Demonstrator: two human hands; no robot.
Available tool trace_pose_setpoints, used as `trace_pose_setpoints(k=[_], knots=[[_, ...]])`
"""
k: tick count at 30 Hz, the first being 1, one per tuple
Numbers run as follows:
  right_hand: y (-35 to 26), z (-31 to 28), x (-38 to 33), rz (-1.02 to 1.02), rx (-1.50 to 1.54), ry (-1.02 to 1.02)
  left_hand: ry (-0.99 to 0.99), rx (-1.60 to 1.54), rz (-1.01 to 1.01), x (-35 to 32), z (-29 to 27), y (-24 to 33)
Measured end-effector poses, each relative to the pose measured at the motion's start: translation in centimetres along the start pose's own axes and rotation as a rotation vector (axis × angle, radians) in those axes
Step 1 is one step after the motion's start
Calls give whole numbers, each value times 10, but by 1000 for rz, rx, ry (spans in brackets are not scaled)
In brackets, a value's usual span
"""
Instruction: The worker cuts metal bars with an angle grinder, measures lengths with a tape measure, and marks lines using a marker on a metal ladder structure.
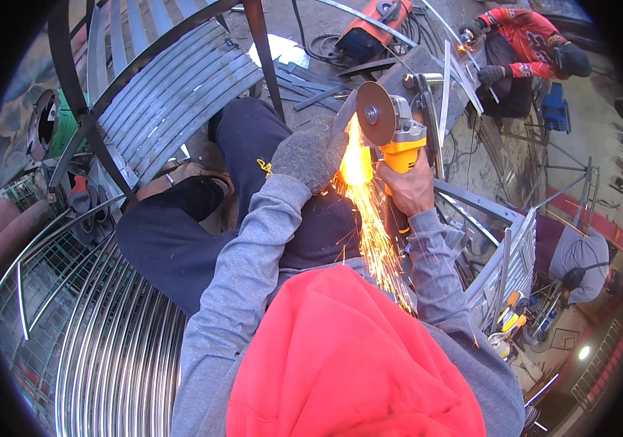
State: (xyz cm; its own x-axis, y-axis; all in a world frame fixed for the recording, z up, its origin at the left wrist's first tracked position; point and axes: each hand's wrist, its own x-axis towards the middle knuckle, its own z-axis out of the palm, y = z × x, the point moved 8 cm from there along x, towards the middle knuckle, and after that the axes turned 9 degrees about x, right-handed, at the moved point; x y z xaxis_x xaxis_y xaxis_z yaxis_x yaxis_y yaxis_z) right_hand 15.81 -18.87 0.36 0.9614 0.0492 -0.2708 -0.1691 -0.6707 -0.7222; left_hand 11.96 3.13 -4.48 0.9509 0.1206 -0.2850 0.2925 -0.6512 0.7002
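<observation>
Orange sparks [364, 211] poured down and toward the person from the point where the grey disc [375, 113] of a yellow angle grinder [397, 131] met a narrow metal strip [342, 115]. In the head view, the only one, the right hand [408, 188] was bare and wrapped fully around the grinder's body from below, fingers closed on it. The grinder's long axis ran from that hand up and away, so the disc sat at the far end, just left of the tool's head. The left hand [310, 154], in a grey knit glove, was curled shut over the near end of the strip, just left of the disc and nearly touching the spark stream. The strip lay right at this hand and slanted up and to the right, toward the disc's edge. The left hand was thus the nearer one to the workpiece, and the right reached it only through the tool. Both hands were above the person's dark trousers [180, 233]. Curved steel bars [115, 357] lay near left. A second person in a red sleeve [523, 44] worked far right.
</observation>
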Motion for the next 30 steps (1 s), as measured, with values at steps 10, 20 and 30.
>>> trace_pose_setpoints(k=[10,20,30], knots=[[3,-1,1,-17,-23,13,-53,-23,-61,0,-3,2],[-1,1,8,10,-43,-7,-38,9,-30,-1,-2,1],[-13,2,16,-40,-5,-17,5,-35,-9,-1,-3,3]])
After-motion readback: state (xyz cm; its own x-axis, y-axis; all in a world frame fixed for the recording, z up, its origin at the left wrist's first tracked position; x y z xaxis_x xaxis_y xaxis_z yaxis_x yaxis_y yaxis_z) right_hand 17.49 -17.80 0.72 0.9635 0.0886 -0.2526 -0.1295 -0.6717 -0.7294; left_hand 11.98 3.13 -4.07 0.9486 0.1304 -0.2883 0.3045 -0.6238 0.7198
